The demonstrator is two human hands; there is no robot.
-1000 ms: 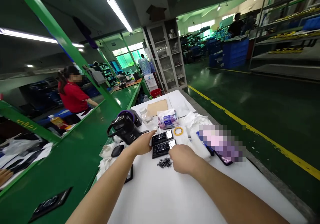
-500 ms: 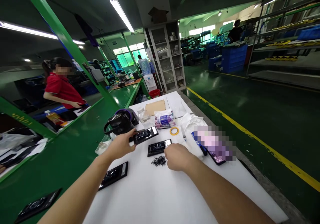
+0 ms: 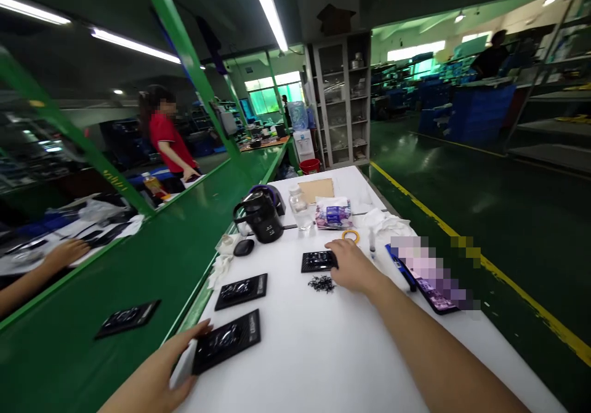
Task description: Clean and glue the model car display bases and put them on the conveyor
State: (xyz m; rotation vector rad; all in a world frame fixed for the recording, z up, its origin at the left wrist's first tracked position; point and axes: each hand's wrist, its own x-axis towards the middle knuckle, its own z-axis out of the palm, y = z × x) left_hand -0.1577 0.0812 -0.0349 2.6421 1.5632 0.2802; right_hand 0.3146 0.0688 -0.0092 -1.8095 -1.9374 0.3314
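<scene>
My left hand has its thumb and fingers at the left end of a black rectangular panel with a glossy raised middle and pale lettering at its right end. This panel lies low over the white table. Behind it rests a similar black panel. Further back, my right hand grips the right end of another black panel; its fingers are on top and partly hide it. A pile of small black pieces, too small to name, lies just in front.
A black jug, computer mouse, clear bottle, tissue pack, yellow tape roll and phone stand or lie around. Another panel lies on the green surface left. Co-workers are beyond, one in a red shirt.
My left hand has brought its panel down and nearer me, in front of the one on the table. My right hand now grips the far panel's right end. The view has turned left.
</scene>
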